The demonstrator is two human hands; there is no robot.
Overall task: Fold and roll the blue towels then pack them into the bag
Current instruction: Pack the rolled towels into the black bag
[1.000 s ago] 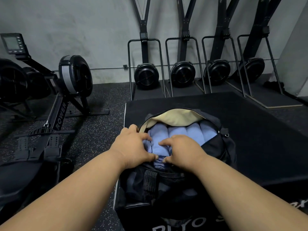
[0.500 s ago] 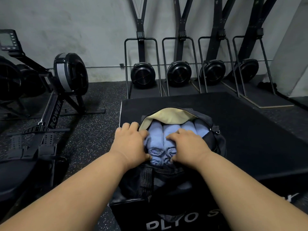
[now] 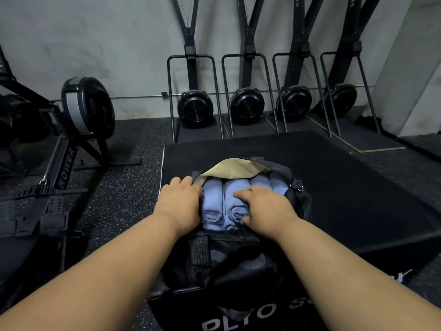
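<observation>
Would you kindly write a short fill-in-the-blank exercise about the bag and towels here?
1. The rolled towels in the black duffel bag are light ____.
2. The bag's open flap shows a ____ lining.
3. The right hand rests on the ____.
4. The bag sits on a black box lettered ____.

Missing words: blue; cream; towels; PLYO

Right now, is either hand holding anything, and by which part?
Nothing gripped. The right hand presses flat on the rolled towels; the left hand rests at the bag opening's left edge.
</observation>
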